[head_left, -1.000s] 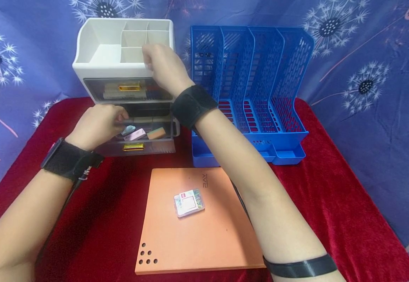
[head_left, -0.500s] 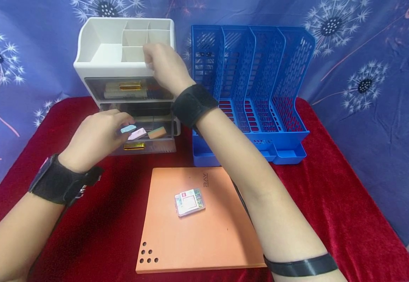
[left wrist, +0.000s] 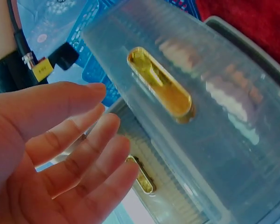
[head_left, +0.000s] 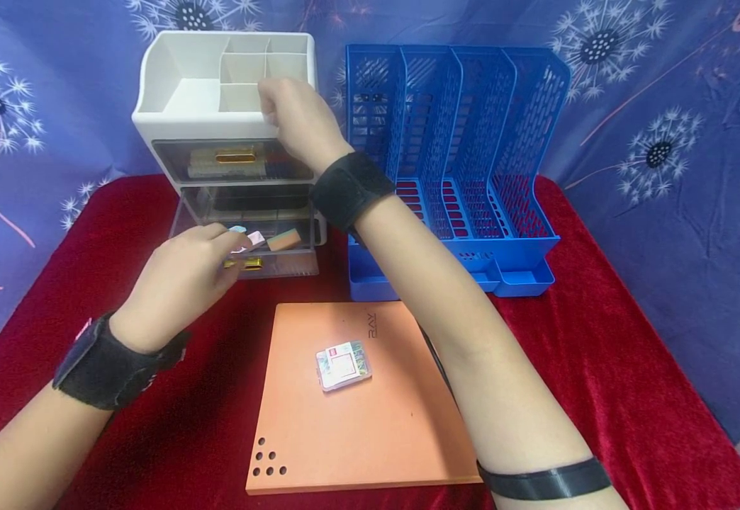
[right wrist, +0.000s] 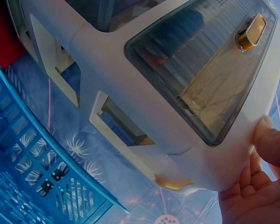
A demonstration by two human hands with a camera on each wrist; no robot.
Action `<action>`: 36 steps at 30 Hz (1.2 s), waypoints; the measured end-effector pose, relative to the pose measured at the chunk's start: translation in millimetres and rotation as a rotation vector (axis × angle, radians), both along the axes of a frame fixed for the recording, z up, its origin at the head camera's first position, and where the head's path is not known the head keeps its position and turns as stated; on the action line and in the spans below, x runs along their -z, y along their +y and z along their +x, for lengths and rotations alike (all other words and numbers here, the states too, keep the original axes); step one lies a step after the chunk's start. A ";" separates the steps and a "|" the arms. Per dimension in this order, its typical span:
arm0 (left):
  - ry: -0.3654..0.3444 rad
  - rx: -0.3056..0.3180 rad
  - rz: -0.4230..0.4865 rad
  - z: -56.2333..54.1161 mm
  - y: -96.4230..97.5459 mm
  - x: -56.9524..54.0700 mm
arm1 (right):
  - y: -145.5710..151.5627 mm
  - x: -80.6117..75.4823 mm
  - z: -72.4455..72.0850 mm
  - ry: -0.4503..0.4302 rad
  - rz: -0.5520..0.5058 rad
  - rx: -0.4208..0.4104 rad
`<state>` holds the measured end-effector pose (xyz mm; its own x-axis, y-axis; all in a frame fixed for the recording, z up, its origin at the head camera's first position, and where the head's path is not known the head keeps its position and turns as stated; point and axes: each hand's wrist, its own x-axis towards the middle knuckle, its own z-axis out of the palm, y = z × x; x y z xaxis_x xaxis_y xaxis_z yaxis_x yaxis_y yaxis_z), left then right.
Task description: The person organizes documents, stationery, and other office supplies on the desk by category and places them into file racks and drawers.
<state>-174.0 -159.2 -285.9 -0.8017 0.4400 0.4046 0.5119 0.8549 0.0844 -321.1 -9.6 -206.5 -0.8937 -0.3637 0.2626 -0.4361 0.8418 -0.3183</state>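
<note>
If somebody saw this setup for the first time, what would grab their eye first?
Probably the big blue file rack at the back, on the red cloth. To its left stands the white drawer organizer, held by the right hand, its lower drawer pulled out. In front, an orange board bears a small clear case.

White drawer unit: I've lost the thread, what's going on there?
A person's right grip holds the white drawer unit by its upper rim. The left grip is relaxed and holds nothing, close to the front of the lower drawer, which is pulled out with small coloured blocks inside. The upper drawer is closed. A small clear box lies on the orange board.
</note>
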 end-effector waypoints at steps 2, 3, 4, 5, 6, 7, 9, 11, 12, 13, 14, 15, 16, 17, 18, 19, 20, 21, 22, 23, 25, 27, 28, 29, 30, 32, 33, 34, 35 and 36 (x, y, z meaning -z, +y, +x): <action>0.008 -0.001 -0.009 3.0 0.6 4.3 | 0.0 0.0 0.0 0.002 0.001 0.000; 0.009 -0.004 -0.012 4.3 0.9 6.6 | 0.0 0.0 0.0 0.004 0.002 0.000; 0.011 -0.010 -0.019 5.4 1.2 9.1 | -0.1 0.1 -0.1 0.002 0.001 0.000; 0.015 -0.017 -0.025 6.5 1.3 11.4 | -0.1 0.2 0.0 0.004 0.000 0.000; 0.022 -0.020 -0.026 7.5 1.3 13.9 | -0.1 0.3 0.1 0.005 -0.001 -0.001; 0.034 -0.021 -0.027 8.3 1.3 16.4 | 0.2 0.5 0.1 0.006 -0.002 -0.001; 0.072 -0.020 -0.022 9.7 1.0 21.8 | 0.5 0.9 0.3 0.005 -0.005 -0.002; 0.123 -0.010 -0.011 11.0 0.2 27.4 | 0.7 1.3 0.7 0.004 -0.006 -0.005; 0.149 -0.004 -0.006 11.3 -0.2 30.3 | 0.7 1.4 0.9 0.002 -0.007 -0.005; 0.172 -0.001 -0.002 11.6 -0.4 33.4 | 0.7 1.6 1.0 -0.001 -0.007 -0.006; 0.193 0.002 0.002 11.8 -0.6 36.4 | 0.6 1.7 1.0 -0.004 -0.008 -0.006; 0.210 0.005 0.005 11.9 -0.6 39.0 | 0.6 1.7 1.0 -0.006 -0.008 -0.007; 0.224 0.005 0.008 12.0 -0.5 41.5 | 0.6 1.8 1.0 -0.007 -0.007 -0.007; 0.238 0.004 0.007 12.0 -0.3 43.9 | 0.6 1.7 1.0 -0.007 -0.006 -0.006; 0.247 0.002 0.006 11.9 0.0 46.0 | 0.7 1.5 1.0 -0.007 -0.005 -0.006; 0.255 -0.001 0.006 11.7 0.2 48.1 | 0.7 1.4 0.9 -0.006 -0.004 -0.006; 0.263 -0.003 0.005 11.7 0.3 50.2 | 0.8 1.3 0.9 -0.005 -0.003 -0.005; 0.269 -0.006 0.003 11.6 0.5 52.0 | 0.8 1.2 0.8 -0.003 -0.002 -0.005; 0.275 -0.008 0.002 11.3 0.6 53.8 | 0.8 1.2 0.7 -0.003 -0.003 -0.005; 0.283 -0.011 -0.002 11.1 0.5 55.5 | 0.6 1.2 0.7 -0.003 -0.003 -0.006; 0.308 -0.010 -0.014 10.3 0.3 59.0 | 0.3 1.3 0.6 -0.004 -0.004 -0.006; 0.347 -0.006 -0.034 9.1 0.1 61.9 | 0.0 1.4 0.7 -0.006 -0.003 -0.005; 0.367 -0.004 -0.042 8.6 0.2 63.2 | -0.2 1.4 0.8 -0.008 -0.003 -0.005; 0.389 -0.001 -0.051 7.9 0.2 64.5 | -0.2 1.2 0.8 -0.007 0.000 -0.005; 0.405 0.001 -0.059 7.4 0.3 65.5 | -0.1 1.1 0.9 -0.006 0.002 -0.005; 0.422 0.001 -0.064 6.6 0.5 66.9 | 0.1 0.9 0.8 -0.006 0.005 -0.006; 0.423 0.001 -0.062 6.2 0.5 67.6 | 0.2 0.7 0.7 -0.008 0.003 -0.006; 0.422 0.000 -0.062 5.9 0.6 68.2 | 0.4 0.5 0.6 -0.008 0.002 -0.007; 0.419 -0.001 -0.062 5.6 0.6 68.8 | 0.6 0.4 0.5 -0.008 0.001 -0.007; 0.413 -0.002 -0.061 5.4 0.6 69.2 | 0.9 0.3 0.3 -0.008 0.002 -0.007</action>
